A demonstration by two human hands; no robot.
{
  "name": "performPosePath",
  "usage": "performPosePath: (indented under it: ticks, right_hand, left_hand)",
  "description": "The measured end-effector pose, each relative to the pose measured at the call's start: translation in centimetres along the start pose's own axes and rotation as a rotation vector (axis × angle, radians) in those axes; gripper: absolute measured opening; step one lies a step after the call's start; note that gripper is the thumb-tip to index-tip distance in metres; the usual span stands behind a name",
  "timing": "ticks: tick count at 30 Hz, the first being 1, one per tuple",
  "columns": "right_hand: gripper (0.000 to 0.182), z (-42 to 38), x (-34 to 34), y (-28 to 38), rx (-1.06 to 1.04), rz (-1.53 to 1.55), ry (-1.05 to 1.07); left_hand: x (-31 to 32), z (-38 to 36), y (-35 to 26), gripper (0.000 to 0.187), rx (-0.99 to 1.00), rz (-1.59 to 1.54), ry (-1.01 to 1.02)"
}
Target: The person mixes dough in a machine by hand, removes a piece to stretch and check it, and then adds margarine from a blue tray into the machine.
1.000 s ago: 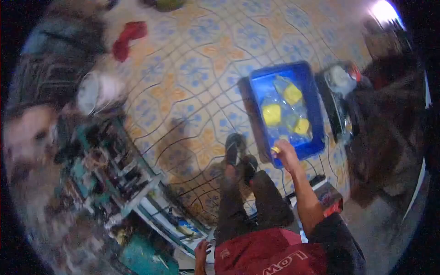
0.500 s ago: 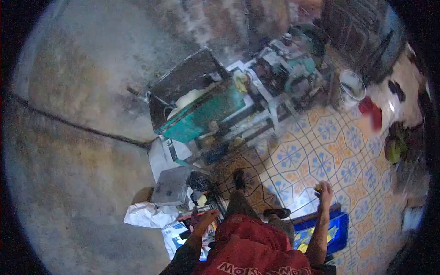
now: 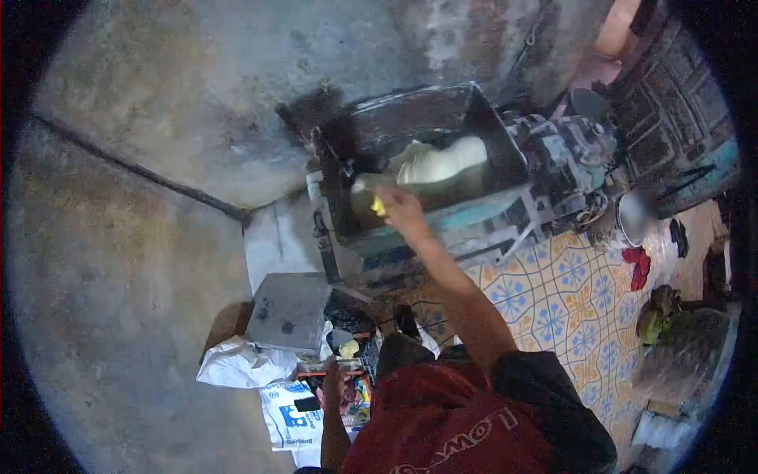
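My right hand (image 3: 401,207) reaches out over the dark metal trough (image 3: 489,134) of a machine and holds a small yellow lump (image 3: 379,207) between its fingers. A big pale mass of dough (image 3: 440,162) lies inside the trough, just beyond the hand. My left hand (image 3: 333,376) hangs low beside my hip, above a clutter of small items on the floor; its fingers look loose and nothing shows in it.
The machine's motor and gears (image 3: 570,154) sit right of the trough, with a metal bucket (image 3: 638,217) beyond. A grey box (image 3: 288,310) and white sacks (image 3: 241,365) lie on the concrete floor. Patterned tiles (image 3: 564,304) lie to the right, with red cloth (image 3: 638,268).
I have turned from the blue tub on the tiles toward the machine. My right hand carried the yellow lump from the tub up over the trough.
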State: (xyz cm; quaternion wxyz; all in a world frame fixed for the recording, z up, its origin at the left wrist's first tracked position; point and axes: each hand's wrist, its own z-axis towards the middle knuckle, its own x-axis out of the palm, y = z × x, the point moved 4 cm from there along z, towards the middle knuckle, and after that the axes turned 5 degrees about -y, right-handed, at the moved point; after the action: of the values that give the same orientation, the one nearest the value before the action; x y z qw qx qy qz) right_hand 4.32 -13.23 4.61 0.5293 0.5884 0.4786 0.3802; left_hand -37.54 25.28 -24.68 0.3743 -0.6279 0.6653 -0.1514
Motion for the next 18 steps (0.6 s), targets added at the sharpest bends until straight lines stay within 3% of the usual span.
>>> performPosePath:
  ticks: [1, 3, 5, 7, 9, 11, 12, 15, 16, 18]
  right_hand:
    - [0.044, 1.4, 2.2, 0.7, -0.094, -0.186, -0.022]
    - [0.046, 4.0, 7.9, -3.5, -0.089, -0.353, 0.005]
    - [0.051, 3.4, 11.2, -3.5, -0.115, -0.449, 0.106]
    - [0.070, 0.8, 13.0, -3.0, 0.100, -0.479, 0.262]
    - [0.072, -0.6, 16.6, -7.4, -0.022, -0.290, 0.125]
    - [0.070, -2.6, 14.2, -2.1, -0.119, -0.385, 0.037]
    - [0.073, -2.8, 13.0, -1.1, -0.021, -0.361, 0.257]
    - [0.072, -1.5, 10.3, 0.1, 0.081, -0.409, 0.606]
    - [0.061, -0.5, 8.7, 1.5, 0.041, -0.504, 0.739]
    - [0.053, 0.9, 5.8, 0.0, 0.311, 0.128, 0.867]
  left_hand:
    - [-1.5, -0.1, -0.1, 0.036, -0.031, -0.075, -0.010]
    - [-3.0, -2.1, 0.0, 0.037, -0.135, -0.262, 0.070]
    - [-2.7, -4.2, -0.5, 0.037, -0.181, -0.294, -0.012]
    - [-1.1, -6.1, -1.3, 0.037, -0.200, -0.322, -0.082]
    - [1.2, -7.1, -2.7, 0.037, -0.204, -0.345, -0.137]
    - [3.7, -7.6, -4.8, 0.037, -0.189, -0.358, -0.172]
    - [5.2, -7.7, -6.2, 0.037, -0.174, -0.365, -0.189]
    - [10.0, -7.4, -12.6, 0.037, -0.097, -0.386, -0.237]
    - [11.5, -7.0, -15.1, 0.037, -0.052, -0.379, -0.238]
    - [14.0, -5.4, -20.6, 0.037, 0.072, -0.298, -0.207]
